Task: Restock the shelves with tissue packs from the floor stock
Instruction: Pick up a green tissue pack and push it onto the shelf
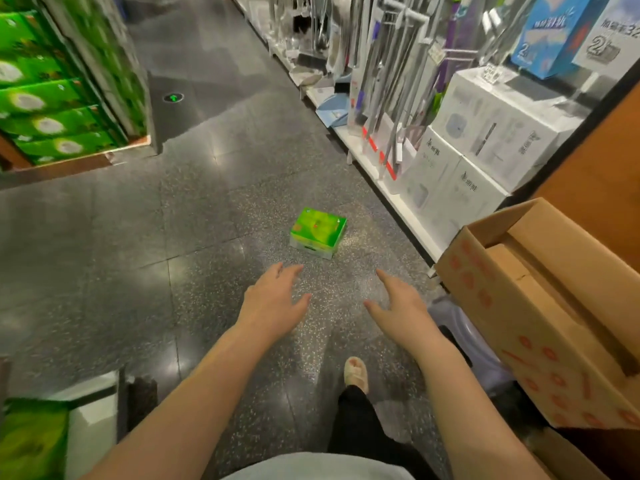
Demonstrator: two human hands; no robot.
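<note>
- At far left, a stack of green tissue packs (52, 98) fills a display on a wooden base, and more green packaging (31, 441) sits at the lower left corner beside a white shelf edge (91, 420).
- The left hand (273, 301) reaches forward and down on an outstretched bare forearm, palm turned inward, its fingers (292, 271) straight and spread apart, holding nothing.
- A single green tissue pack (318, 232) lies flat on the dark speckled floor (173, 220), just ahead of both hands and between them, touched by neither.
- The right hand (398, 306) mirrors the left, palm inward, thumb out, fingers (384, 277) straight and apart, empty.
- Below the arms, one foot in a pale slipper (356, 372) stands on the floor.
- At right, an open cardboard box (540, 306) with red print rests near the right forearm.
- Behind it, white product boxes (485, 147) and hanging mops line the low shelf (388, 192).
</note>
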